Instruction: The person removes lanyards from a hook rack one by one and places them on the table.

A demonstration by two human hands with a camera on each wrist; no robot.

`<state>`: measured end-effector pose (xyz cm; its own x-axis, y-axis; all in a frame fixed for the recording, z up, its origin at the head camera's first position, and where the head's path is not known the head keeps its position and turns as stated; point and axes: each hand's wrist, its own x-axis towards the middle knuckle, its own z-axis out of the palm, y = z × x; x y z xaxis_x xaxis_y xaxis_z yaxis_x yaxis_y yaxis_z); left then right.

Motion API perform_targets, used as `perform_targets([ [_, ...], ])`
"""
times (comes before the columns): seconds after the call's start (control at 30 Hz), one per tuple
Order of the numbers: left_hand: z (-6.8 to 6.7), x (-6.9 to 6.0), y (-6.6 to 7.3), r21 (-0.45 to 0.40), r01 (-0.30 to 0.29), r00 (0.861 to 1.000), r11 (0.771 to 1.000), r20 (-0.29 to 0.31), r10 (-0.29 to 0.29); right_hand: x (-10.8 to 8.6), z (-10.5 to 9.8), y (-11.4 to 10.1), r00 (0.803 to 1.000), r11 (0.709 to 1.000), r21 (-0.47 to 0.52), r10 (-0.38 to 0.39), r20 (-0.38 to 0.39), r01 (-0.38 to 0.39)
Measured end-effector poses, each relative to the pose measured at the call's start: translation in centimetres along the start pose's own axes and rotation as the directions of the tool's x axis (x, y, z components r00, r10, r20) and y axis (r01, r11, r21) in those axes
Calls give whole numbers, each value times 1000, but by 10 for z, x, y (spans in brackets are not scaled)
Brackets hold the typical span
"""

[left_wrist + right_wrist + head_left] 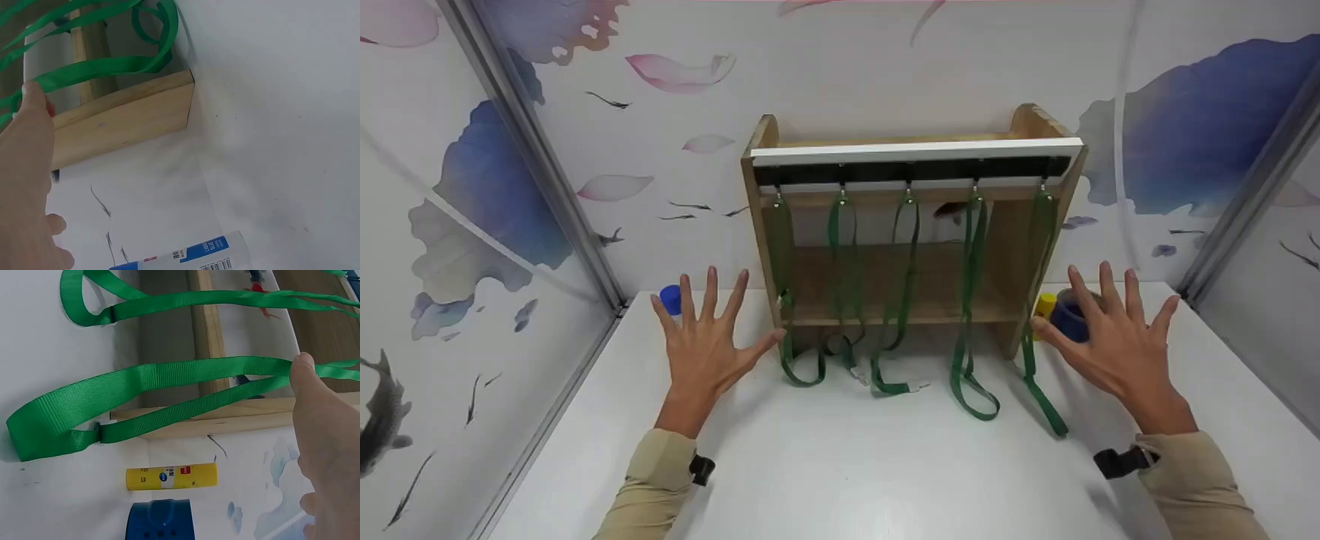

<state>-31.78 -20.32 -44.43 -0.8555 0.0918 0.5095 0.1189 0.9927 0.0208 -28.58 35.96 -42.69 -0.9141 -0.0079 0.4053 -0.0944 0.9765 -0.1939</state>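
Note:
Several green lanyards [973, 259] hang in a row from small hooks on the black strip [877, 172] of a wooden rack [757, 210]. Their lower ends trail onto the white table. My left hand [701, 349] is held up, fingers spread and empty, by the rack's left side; its thumb appears close to the leftmost lanyard [95, 70], though contact is unclear. Beside the rack's right side, my right hand [1125, 349] is likewise spread and holds nothing. In the right wrist view its thumb overlaps the rightmost lanyard [208, 371]; I cannot tell whether they touch.
A clear liquid glue bottle [211, 250] with a blue cap stands behind the left hand. Near the right hand are a yellow glue stick [171, 477] and a dark blue cup [160, 520]. Printed wall panels [960, 67] enclose the white table [840, 480] at the back and sides.

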Motion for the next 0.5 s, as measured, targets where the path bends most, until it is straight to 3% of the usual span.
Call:
perform_targets([
  [0.27, -5, 0, 1, -39, 29, 1000, 999, 5, -29, -3, -2, 0, 999, 1000, 6, 23, -24, -23],
  [0.4, -9, 2, 4, -87, 19, 996, 996, -82, -26, -6, -5, -6, 997, 999, 23, 25, -69, -24],
  [0.5, -12, 5, 9, -163, -4, 986, 987, -165, -23, -7, -7, -16, 988, 997, 73, 15, -154, -4],
])
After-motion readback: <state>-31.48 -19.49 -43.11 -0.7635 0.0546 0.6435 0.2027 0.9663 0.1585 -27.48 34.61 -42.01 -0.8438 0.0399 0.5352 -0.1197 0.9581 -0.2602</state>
